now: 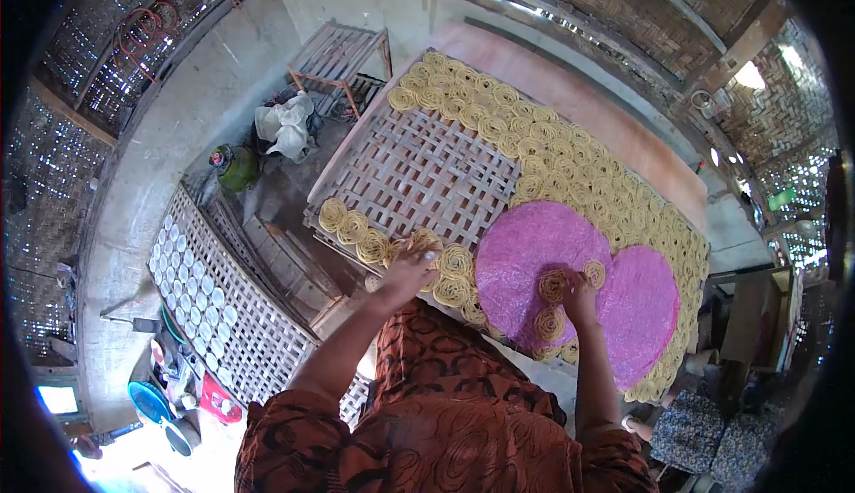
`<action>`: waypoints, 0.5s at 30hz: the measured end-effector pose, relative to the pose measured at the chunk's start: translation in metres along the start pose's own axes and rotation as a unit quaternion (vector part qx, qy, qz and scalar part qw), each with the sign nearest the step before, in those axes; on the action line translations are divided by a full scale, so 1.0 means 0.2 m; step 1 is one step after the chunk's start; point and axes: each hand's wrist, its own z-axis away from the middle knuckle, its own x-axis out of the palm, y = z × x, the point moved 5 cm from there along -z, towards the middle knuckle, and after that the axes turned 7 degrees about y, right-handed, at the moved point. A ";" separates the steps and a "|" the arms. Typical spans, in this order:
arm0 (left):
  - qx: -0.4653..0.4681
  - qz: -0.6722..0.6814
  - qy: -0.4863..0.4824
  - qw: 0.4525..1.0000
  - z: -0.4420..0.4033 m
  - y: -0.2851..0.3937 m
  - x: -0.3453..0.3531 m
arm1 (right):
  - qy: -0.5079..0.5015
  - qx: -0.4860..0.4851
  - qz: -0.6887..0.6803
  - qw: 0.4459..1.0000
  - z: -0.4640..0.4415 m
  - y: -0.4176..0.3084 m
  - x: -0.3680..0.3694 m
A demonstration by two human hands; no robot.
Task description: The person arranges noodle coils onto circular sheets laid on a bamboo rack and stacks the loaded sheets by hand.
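A woven slatted rack (419,168) carries many yellow coiled noodle-like rounds (552,159) along its back and right parts, with a row of them at its front left edge. My left hand (412,270) is on a coil in that front row; its fingers are partly hidden. Two overlapping pink round sheets (525,235) lie over the rack's right half. A few coils (549,323) rest on the pink surface. My right hand (581,295) reaches down between them, its fingers bent at a coil (552,285); whether they grip it cannot be made out.
At the left, another woven rack (258,306) holds pale round pieces. Behind it are a green gas cylinder (235,168), a white bag (287,126) and a slatted wooden stand (338,55). Patterned fabric (688,431) and part of a person are at the lower right.
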 end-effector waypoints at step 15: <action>0.182 -0.235 -0.245 0.923 0.12 0.46 0.76 | -0.215 0.098 -0.328 0.915 -0.15 -0.53 -0.03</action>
